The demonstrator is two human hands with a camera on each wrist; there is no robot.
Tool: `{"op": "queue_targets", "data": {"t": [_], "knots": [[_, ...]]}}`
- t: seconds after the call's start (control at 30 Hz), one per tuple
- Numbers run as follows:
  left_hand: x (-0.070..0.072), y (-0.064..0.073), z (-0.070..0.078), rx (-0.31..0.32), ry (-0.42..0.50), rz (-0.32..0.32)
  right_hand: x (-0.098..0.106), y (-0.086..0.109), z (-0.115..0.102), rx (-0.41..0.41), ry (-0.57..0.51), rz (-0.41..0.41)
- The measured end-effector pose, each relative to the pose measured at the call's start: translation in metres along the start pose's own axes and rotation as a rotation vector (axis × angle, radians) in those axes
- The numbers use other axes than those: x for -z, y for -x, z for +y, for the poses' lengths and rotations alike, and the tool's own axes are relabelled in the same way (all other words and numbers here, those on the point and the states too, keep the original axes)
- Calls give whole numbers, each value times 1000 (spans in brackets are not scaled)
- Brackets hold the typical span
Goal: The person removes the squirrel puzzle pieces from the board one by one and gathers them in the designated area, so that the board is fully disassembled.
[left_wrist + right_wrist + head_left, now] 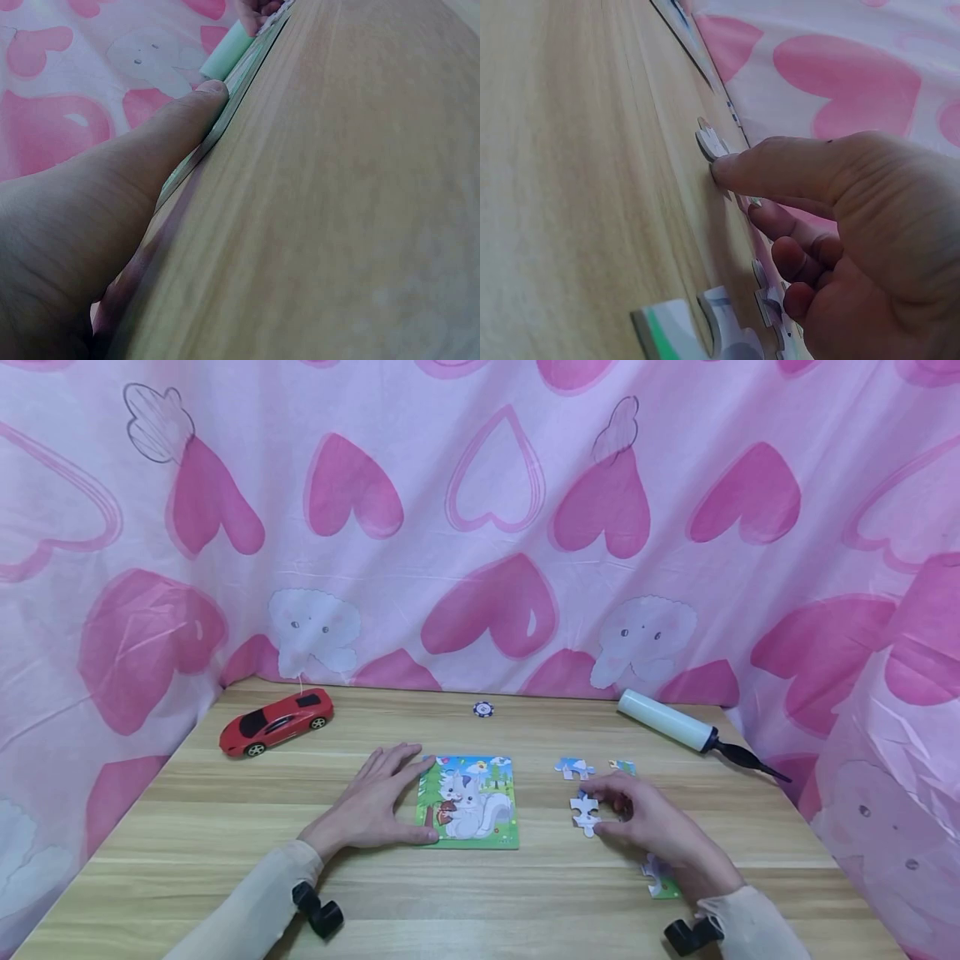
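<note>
While the left hand [371, 810] spreads its fingers along the nine-o'clock edge of the squirrel puzzle board [480, 814] in the head view, the right hand [656, 822] pinches a knobbed grey-and-white jigsaw piece [584, 815] at the board's three o'clock. Around that piece lie a blue-and-white piece [573, 767] at twelve, a small blue-green piece [622, 767] towards one and a green-cornered piece [663, 881] at four. These are loose, so the work looks unfinished; whether any pieces are fitted I cannot tell, since the board's glossy picture shows no clear seams. A glossy red toy car [277, 724] sits at the board's ten o'clock, a round poker chip [483, 710] at twelve and a pale cylindrical hand pump [663, 718] at two. From the left wrist, the thumb lies straight against the thin, flat board, the other fingers hidden, above streaky wood grain. From the right wrist, thumb meets piece at centre, other fingers curling; cardboard-like pieces show thick, scalloped edges towards six o'clock.
</note>
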State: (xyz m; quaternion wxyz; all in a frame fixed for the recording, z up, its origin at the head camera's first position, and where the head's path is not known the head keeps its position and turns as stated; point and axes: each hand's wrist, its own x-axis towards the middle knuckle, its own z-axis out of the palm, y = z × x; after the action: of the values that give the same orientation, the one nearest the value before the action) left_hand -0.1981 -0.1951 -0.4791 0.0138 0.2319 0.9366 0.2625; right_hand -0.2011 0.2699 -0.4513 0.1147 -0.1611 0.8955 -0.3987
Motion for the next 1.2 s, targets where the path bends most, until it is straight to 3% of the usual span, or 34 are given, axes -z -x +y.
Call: {"op": "queue_targets", "data": {"t": [0.47,0.97,1.2], "knots": [[0,1,0,0,5,4,-2,-1,-6,-48,-4,-4],[0,1,0,1,-7,4,0,0,-8,-20,49,-14],[0,-1,-1,6,-17,-3,5,2,-8,3,9,14]]}}
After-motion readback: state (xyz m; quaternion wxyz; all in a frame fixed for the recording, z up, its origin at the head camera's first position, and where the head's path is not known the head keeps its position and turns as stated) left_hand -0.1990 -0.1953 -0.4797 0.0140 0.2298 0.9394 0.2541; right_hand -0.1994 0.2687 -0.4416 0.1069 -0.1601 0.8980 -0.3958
